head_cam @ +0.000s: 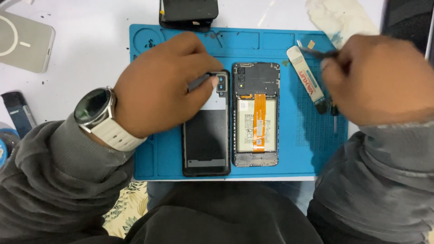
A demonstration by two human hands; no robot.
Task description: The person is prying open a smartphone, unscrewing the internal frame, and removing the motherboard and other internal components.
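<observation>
Phone-repair workbench, small electronics workshop. Evidence: blue silicone repair mat [162, 158] w/ moulded parts trays along its 12 o'clock edge, laid on a white table [90, 58]. At mat centre, an opened smartphone [256, 115], battery and orange flex cable exposed; its detached back cover [207, 135] lies just beside it at 9 o'clock. White flat pry tool [305, 79] at 2 o'clock on mat, thin dark tools next to it. Off mat: stacked black device parts [187, 13] at 12 o'clock, grey power bank [22, 43] at 10 o'clock, stained wipe cloth [337, 18] at 1 o'clock. Dark specks of debris scattered on table.
</observation>
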